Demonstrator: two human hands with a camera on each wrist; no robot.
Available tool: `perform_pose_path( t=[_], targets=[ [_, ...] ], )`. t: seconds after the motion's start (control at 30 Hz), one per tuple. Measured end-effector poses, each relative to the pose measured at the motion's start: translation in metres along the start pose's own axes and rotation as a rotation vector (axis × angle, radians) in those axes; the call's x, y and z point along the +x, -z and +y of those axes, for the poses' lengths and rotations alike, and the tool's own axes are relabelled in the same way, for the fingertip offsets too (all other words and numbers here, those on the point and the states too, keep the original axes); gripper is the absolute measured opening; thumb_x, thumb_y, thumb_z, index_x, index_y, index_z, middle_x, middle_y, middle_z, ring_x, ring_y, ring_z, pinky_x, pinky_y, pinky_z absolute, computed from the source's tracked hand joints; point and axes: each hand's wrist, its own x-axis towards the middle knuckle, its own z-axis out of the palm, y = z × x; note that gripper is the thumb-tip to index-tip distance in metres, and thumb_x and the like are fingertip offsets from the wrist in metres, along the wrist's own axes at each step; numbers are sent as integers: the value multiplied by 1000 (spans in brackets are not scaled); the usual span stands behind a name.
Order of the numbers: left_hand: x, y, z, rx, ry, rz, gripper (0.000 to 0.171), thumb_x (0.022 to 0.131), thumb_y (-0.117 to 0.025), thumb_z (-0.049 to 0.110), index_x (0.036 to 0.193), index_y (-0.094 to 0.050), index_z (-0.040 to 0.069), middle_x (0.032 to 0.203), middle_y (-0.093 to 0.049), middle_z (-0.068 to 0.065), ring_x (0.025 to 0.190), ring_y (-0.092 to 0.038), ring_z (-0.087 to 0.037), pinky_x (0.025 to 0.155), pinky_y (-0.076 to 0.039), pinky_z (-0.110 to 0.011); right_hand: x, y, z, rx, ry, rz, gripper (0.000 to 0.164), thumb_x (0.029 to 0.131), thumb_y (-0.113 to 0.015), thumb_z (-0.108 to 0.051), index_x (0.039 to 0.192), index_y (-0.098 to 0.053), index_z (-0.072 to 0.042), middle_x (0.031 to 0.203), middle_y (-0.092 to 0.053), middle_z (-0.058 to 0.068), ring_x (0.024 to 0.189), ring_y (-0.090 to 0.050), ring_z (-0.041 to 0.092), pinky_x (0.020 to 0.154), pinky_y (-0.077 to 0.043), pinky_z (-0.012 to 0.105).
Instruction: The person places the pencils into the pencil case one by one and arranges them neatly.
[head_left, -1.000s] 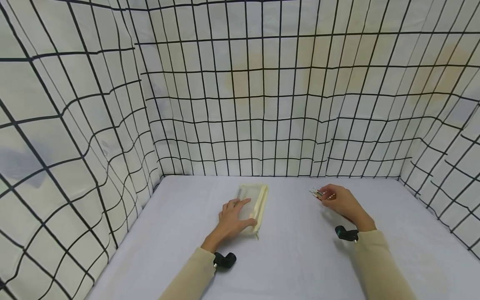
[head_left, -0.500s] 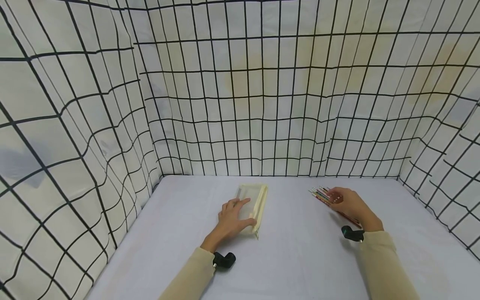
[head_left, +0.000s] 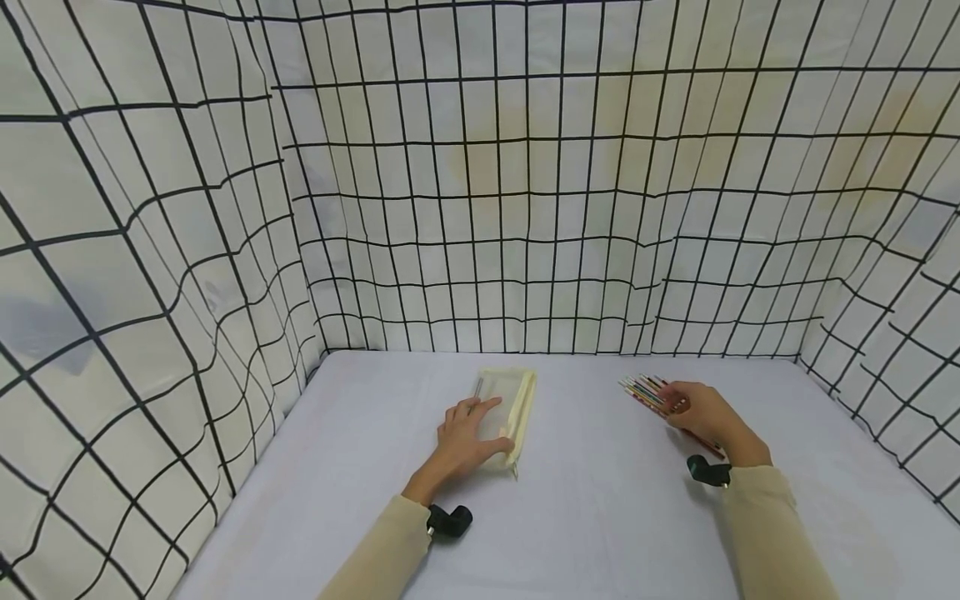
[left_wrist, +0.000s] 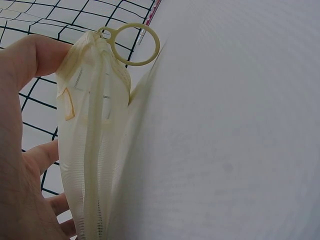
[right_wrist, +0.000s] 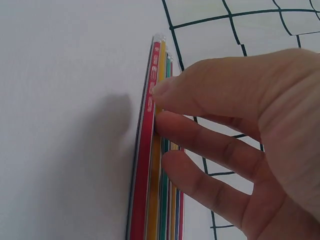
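Note:
A pale yellow mesh zip pouch (head_left: 517, 412) lies on the table left of centre; in the left wrist view its zipper ends in a ring pull (left_wrist: 159, 47). My left hand (head_left: 463, 437) rests on the pouch with fingers spread, the thumb at its zipped edge. A slim grey stick (head_left: 477, 387) shows at the pouch's far left side. To the right lies a bundle of colored pencils (head_left: 643, 393). My right hand (head_left: 705, 414) is over them, its thumb and fingertips touching the red and yellow pencils (right_wrist: 152, 150) with bent, separated fingers. Part of the bundle is hidden beneath it.
A white-covered table (head_left: 570, 517) carries everything. White sheeting with a black grid (head_left: 555, 217) rises behind and at both sides. A small black wrist camera sits on each wrist, at the left (head_left: 450, 521) and the right (head_left: 708, 472).
My right hand has slid right and toward me along the pencils, so more of their length shows. The pencil tips and my left hand on the pouch have stayed in place.

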Motion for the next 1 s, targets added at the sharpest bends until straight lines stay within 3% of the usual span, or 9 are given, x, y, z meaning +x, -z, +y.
perform_pose_path(
  t=[0.3, 0.47, 0.77, 1.0],
  targets=[
    [-3, -1, 0, 5, 1, 1, 78, 82, -73, 50, 152, -49, 24, 157, -38, -21, 143, -30, -44, 107, -27, -68, 0, -4, 6, -33, 60, -13, 34, 80, -71, 0, 113, -69, -6, 103, -72, 8, 86, -58, 20, 74, -46, 34],
    [-3, -3, 0, -2, -1, 3, 79, 82, -72, 50, 152, -49, 23, 158, -37, -21, 144, -30, -43, 108, -27, -68, 0, -6, 6, -84, 88, -6, 32, 78, -72, -1, 110, -71, -9, 98, -71, 4, 84, -56, 19, 74, -44, 34],
    [-2, -1, 2, -4, -1, 7, 79, 81, -72, 51, 152, -48, 24, 157, -38, -20, 143, -31, -43, 107, -27, -68, 2, -8, 1, -151, 75, -26, 34, 78, -72, 0, 112, -71, -8, 93, -67, 3, 83, -55, 19, 71, -43, 34],
    [-3, 2, 4, -7, 1, 1, 80, 81, -72, 51, 152, -48, 25, 158, -37, -21, 143, -30, -43, 108, -27, -69, 4, -8, -4, -141, 45, -31, 34, 77, -71, 0, 109, -70, -9, 89, -62, 2, 82, -54, 20, 70, -40, 34]
  ],
)
